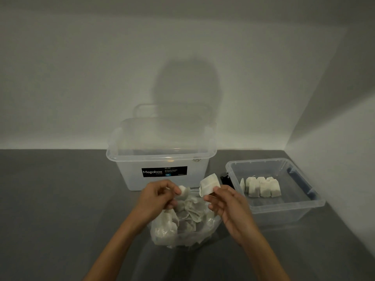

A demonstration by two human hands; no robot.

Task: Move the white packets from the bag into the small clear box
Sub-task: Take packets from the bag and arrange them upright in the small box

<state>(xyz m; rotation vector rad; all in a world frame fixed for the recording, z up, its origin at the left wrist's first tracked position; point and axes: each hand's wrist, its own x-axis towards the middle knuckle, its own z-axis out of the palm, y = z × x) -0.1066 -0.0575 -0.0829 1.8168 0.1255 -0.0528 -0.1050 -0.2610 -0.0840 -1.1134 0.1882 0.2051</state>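
Table (60,199) bears two boxes (162,157) (284,207), one bag (162,234); hands (160,196) (227,205) pinch two packets (183,191) (209,184).

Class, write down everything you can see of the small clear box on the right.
The small clear box is a shallow, lidless tub of see-through plastic with a thick rim and a dark blue latch on its right side. It sits upright on the grey table, at the right end. Inside, a row of white packets stands toward the back; the front of its floor is bare.
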